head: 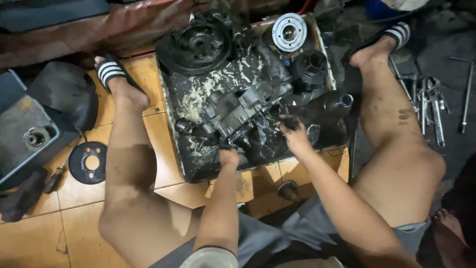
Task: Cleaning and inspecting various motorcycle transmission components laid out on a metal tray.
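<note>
- Your left hand (pixel 229 157) is clenched at the near edge of the greasy metal tray (pixel 173 124).
- Your right hand (pixel 293 133) grips a small dark part; the grey engine casing (pixel 238 106) lies just beyond both hands.

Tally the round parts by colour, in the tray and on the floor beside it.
Silver round parts: 1, the clutch disc at the tray's far edge.
Black round parts: 2, the big pulley in the tray and the flat holed disc on the floor tiles.
Total: 3
</note>
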